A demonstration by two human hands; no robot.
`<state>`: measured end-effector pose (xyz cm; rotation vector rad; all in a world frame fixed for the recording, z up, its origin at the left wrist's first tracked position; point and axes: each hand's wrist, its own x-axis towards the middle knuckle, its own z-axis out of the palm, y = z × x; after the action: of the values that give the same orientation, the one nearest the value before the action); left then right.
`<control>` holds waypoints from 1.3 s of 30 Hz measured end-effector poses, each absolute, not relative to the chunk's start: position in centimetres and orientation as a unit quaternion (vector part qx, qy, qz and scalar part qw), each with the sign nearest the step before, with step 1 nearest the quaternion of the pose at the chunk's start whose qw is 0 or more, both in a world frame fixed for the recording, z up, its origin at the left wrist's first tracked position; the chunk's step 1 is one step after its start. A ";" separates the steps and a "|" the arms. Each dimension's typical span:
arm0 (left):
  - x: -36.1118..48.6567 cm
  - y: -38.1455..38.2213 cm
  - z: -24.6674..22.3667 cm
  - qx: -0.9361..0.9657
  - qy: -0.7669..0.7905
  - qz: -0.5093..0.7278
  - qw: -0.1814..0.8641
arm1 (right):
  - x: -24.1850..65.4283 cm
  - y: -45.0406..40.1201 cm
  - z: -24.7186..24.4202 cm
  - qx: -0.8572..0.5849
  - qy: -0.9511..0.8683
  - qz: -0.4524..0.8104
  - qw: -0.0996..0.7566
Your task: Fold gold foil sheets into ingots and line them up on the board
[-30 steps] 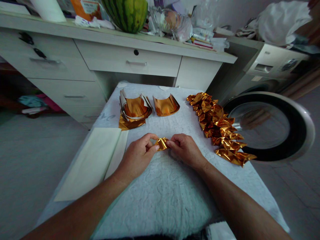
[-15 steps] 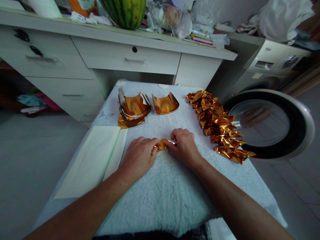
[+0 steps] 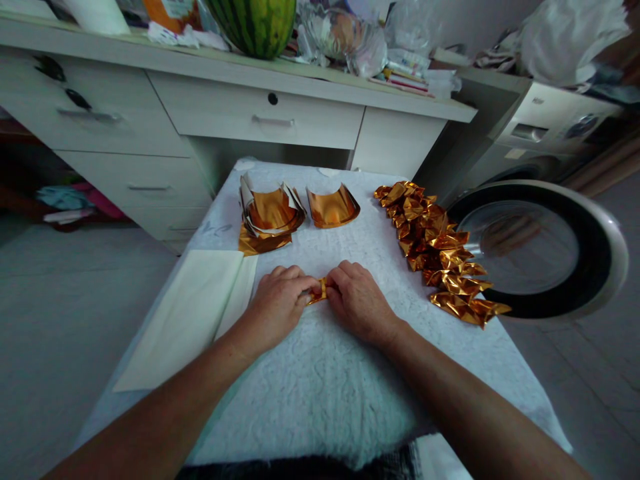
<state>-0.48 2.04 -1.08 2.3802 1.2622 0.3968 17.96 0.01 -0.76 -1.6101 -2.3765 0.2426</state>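
Observation:
A small piece of gold foil paper lies between my hands over the cloth-covered table. My left hand pinches its left end, and my right hand has closed fingers on its right end; the fingers hide both ends. Beyond my hands, a stack of curved gold foil sheets sits at the back left, with a smaller curved stack beside it. A row of folded, crumpled gold foil pieces runs along the right side, overlapping one another.
Pale paper sheets lie at the table's left. Behind the table stands a white drawer cabinet bearing a watermelon and plastic bags. An open round washing machine door juts out close to the table's right edge.
My right hand has shifted slightly left, nearer my left hand, and its fingers have closed up more. Less of the foil's right end shows between them.

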 end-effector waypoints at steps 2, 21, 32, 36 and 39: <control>-0.6 2.0 -0.9 0.851 0.461 0.133 0.212 | 17.5 -0.2 -0.5 -0.576 -0.804 0.078 0.127; -1.0 2.6 -0.6 0.840 0.455 0.125 0.269 | 16.3 -0.3 -0.7 -0.628 -0.772 0.038 0.094; -0.7 2.2 -0.6 0.828 0.480 0.121 0.264 | 17.9 0.2 -0.9 -0.628 -0.762 0.102 0.126; -0.7 2.1 -0.6 0.828 0.482 0.117 0.262 | 18.9 0.5 -1.1 -0.629 -0.758 0.115 0.130; -0.7 2.1 -0.6 0.831 0.479 0.115 0.258 | 19.4 0.7 -1.2 -0.637 -0.751 0.117 0.129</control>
<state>-0.70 2.15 -0.59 2.2548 1.2980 0.3124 19.39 0.70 -1.22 -1.8512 -2.1837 0.3393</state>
